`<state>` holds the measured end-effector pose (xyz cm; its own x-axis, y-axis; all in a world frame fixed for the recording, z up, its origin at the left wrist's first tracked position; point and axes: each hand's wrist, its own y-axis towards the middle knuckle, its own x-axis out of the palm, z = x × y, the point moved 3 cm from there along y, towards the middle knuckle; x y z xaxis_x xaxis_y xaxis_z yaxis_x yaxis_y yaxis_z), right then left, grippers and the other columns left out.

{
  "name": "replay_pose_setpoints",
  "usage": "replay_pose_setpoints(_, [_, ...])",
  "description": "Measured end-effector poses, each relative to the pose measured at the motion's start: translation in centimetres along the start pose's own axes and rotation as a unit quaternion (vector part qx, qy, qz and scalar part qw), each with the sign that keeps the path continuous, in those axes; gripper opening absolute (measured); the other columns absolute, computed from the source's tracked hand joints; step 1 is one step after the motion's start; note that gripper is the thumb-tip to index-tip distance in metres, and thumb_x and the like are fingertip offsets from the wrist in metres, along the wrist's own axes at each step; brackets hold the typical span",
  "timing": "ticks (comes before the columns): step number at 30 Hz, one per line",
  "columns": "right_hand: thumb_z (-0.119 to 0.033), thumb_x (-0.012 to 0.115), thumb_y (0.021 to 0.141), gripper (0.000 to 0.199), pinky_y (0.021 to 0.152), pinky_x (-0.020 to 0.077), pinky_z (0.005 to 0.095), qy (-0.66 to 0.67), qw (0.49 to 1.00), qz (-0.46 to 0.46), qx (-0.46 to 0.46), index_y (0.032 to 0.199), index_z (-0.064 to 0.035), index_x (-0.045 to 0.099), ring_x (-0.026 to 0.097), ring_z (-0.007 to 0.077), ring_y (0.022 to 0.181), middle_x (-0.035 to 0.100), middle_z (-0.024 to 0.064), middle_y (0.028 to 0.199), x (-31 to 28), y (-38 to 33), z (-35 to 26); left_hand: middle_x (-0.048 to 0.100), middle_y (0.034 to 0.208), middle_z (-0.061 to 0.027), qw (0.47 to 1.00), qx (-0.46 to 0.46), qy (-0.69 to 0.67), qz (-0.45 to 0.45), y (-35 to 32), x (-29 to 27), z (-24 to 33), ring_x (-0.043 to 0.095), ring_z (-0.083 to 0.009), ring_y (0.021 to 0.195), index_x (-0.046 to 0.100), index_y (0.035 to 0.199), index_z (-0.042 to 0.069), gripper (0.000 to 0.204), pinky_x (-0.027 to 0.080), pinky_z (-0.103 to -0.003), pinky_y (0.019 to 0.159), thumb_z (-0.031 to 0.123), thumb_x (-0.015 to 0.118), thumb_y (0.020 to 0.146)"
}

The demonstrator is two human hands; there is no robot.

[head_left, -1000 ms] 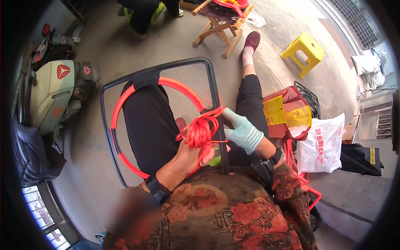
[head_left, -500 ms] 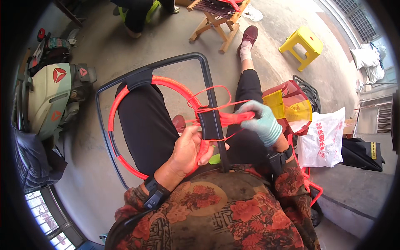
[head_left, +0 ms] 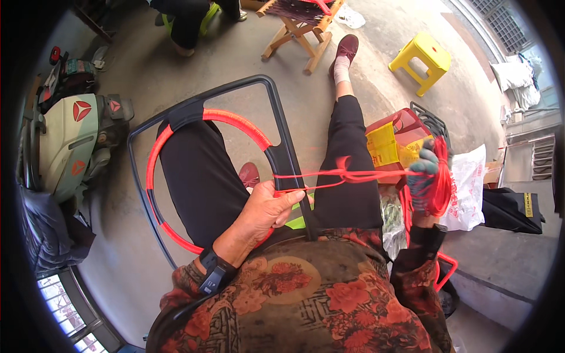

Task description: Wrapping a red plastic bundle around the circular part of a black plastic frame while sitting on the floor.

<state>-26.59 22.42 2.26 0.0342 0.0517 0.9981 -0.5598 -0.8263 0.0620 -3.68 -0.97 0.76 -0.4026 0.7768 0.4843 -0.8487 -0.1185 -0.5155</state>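
Across my lap lies a black tubular frame (head_left: pixel 166 107) with a ring (head_left: pixel 154 159) inside it. Most of the ring is wrapped in red-orange cord, and black sections join it to the frame. My left hand (head_left: pixel 263 213), bare, is closed on the ring's right side, its thumb pressing by the cord there. Out to the right, my right hand (head_left: pixel 422 178) in a grey-green glove grips a bundle of red cord (head_left: pixel 441 179). Several strands of cord (head_left: pixel 359 175) run taut from the ring to that hand, with a small loop midway. The left fingers are partly hidden beneath the ring.
A red and yellow bag (head_left: pixel 384 144) and a white plastic bag (head_left: pixel 468 188) stand to my right. Ahead are a yellow stool (head_left: pixel 421 62), a wooden folding stool (head_left: pixel 298 36) and another person's legs (head_left: pixel 187 23). A scooter (head_left: pixel 70 141) is on the left.
My right hand has moved right, away from the ring, with the cord bundle, and the strands have drawn out straight. My left hand stays at the ring, its thumb now stretched toward the frame.
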Motion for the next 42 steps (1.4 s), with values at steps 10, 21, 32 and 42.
replay_pose_setpoints(10, [-0.028,0.060,0.090,0.035,0.060,0.0474,0.0241,-0.486,0.846,0.210,0.061,0.113,-0.0023,0.055,0.051,0.0092,0.067,0.060,0.0057,0.091,-1.4,2.1,9.0,0.067,0.090,-0.0099,1.000,0.004,0.007,0.007,-0.1,0.5,0.2,0.034,-0.0014,0.041,0.058,0.105,0.000,0.025,0.026,-0.018,0.036,0.017,0.065,0.088])
replay_pose_setpoints(21, [-0.018,0.063,0.083,0.015,0.059,0.0482,0.0294,-0.768,0.551,0.081,0.316,0.078,-0.0038,0.058,0.060,0.0166,0.067,0.064,0.0067,0.082,0.9,0.0,9.0,0.057,0.065,-0.0008,1.000,-0.005,0.022,0.004,-0.2,-0.2,0.0,0.033,-0.0020,0.039,0.062,0.099,-0.002,0.024,0.023,-0.019,0.036,0.019,0.066,0.088])
replay_pose_setpoints(32, [-0.031,0.060,0.089,0.029,0.074,0.0460,0.0349,-0.488,0.851,0.132,0.140,0.074,-0.0110,0.045,0.048,0.0166,0.050,0.044,0.0022,0.056,3.6,0.6,16.1,0.046,0.055,0.0048,0.998,-0.010,0.027,0.047,0.6,-0.4,-1.1,0.033,-0.0023,0.038,0.061,0.090,0.004,0.016,0.021,-0.020,0.035,0.018,0.066,0.088])
replay_pose_setpoints(42, [-0.011,0.065,0.083,0.024,0.064,0.0514,0.0264,-0.781,0.469,0.394,-0.122,0.106,-0.0039,0.062,0.062,0.0125,0.069,0.065,0.0045,0.086,-5.3,-0.9,0.2,0.068,0.087,-0.0103,1.000,0.019,0.017,0.017,0.6,0.0,-0.4,0.038,-0.0021,0.040,0.056,0.098,0.003,0.018,0.028,-0.018,0.034,0.015,0.065,0.088])
